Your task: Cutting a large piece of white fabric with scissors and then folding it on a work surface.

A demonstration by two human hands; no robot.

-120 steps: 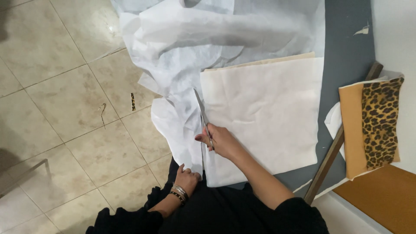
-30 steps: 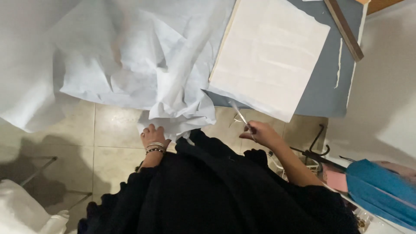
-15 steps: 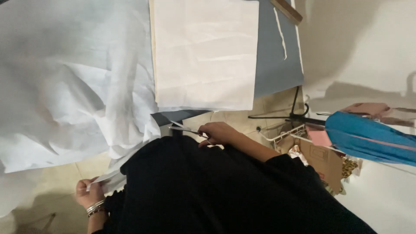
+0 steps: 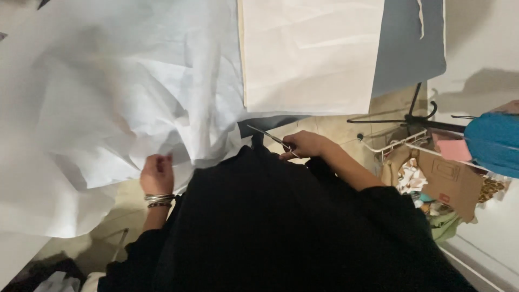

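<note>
Low in the frame, left of centre, the left hand (image 4: 157,173) is raised with its fingers curled up against the lower edge of a large crumpled sheet of thin white fabric (image 4: 108,108), touching it; whether it pinches the fabric or only rests there cannot be told. Silver bangles (image 4: 159,200) ring that wrist, and a black sleeve runs down from it to the bottom edge. Near the centre, the right hand (image 4: 305,145) is closed around the handles of slim metal scissors (image 4: 268,136), whose blades point to the upper left, towards the hanging edge of the fabric; the forearm slants down to the lower right into black clothing (image 4: 281,227) that fills the lower middle. The white fabric spreads across the whole upper left and drapes off the edge of a grey tabletop (image 4: 408,48) at upper right. On that tabletop lies a flat rectangular cream cloth panel (image 4: 311,54), just beside the crumpled sheet. At right of the frame a white wire basket (image 4: 394,148) holds a brown cardboard box (image 4: 451,181) and patterned cloth scraps (image 4: 411,176), with a blue bundle (image 4: 494,143) just above it
</note>
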